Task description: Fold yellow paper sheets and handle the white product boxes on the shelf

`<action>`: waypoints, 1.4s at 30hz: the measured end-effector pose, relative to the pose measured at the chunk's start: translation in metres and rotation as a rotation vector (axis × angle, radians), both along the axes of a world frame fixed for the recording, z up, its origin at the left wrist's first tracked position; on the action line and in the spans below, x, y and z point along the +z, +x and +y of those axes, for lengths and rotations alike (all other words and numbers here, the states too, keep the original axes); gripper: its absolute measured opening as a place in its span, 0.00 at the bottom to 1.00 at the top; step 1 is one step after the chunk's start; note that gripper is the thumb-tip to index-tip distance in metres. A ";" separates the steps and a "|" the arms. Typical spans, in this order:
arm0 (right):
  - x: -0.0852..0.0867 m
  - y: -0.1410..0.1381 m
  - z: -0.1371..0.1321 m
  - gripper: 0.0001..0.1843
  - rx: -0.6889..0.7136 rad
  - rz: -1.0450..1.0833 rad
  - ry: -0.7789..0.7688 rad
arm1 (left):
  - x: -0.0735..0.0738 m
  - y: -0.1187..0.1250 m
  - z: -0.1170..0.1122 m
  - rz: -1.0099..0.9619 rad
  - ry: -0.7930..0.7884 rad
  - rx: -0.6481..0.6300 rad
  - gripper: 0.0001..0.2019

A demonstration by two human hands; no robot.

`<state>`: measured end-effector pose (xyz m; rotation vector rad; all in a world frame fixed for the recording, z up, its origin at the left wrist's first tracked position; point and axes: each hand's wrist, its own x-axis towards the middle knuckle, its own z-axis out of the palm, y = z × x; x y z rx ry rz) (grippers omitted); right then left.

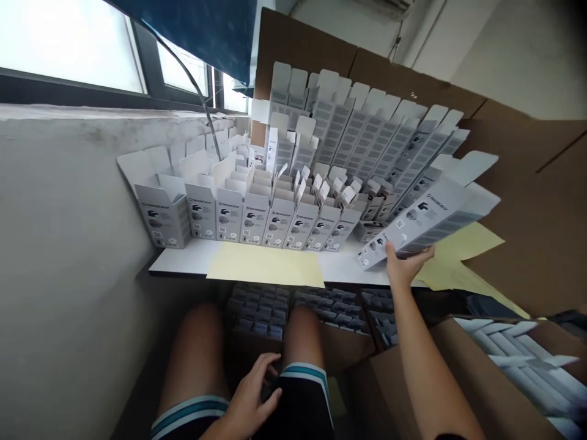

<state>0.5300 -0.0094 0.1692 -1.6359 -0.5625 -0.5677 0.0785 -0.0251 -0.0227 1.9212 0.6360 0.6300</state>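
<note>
My right hand (404,264) grips the lower end of a long flat grey-and-white carton (428,221), held tilted above the white table (178,256), its top flap open at the upper right. My left hand (254,391) rests low between my knees, fingers curled and a little apart, nothing visible in it. A row of erected open-topped cartons (257,217) stands along the table's front. Behind them, flat cartons (367,137) lean against brown cardboard.
A yellow sheet (266,264) lies on the table's front edge, another yellow sheet (463,247) at the right. Below the table sit trays of small dark items (261,308). A cardboard box of white pieces (513,354) stands at the lower right. A grey wall (59,244) closes the left.
</note>
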 end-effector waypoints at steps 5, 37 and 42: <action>-0.017 0.002 0.007 0.60 0.030 -0.022 -0.025 | 0.007 -0.006 0.015 -0.009 0.031 0.088 0.23; -0.053 -0.053 -0.025 0.48 0.048 0.063 0.289 | 0.170 -0.024 0.130 0.010 0.819 0.306 0.14; -0.050 -0.182 -0.057 0.28 0.565 0.185 0.307 | 0.183 -0.046 0.076 -0.101 0.294 0.326 0.13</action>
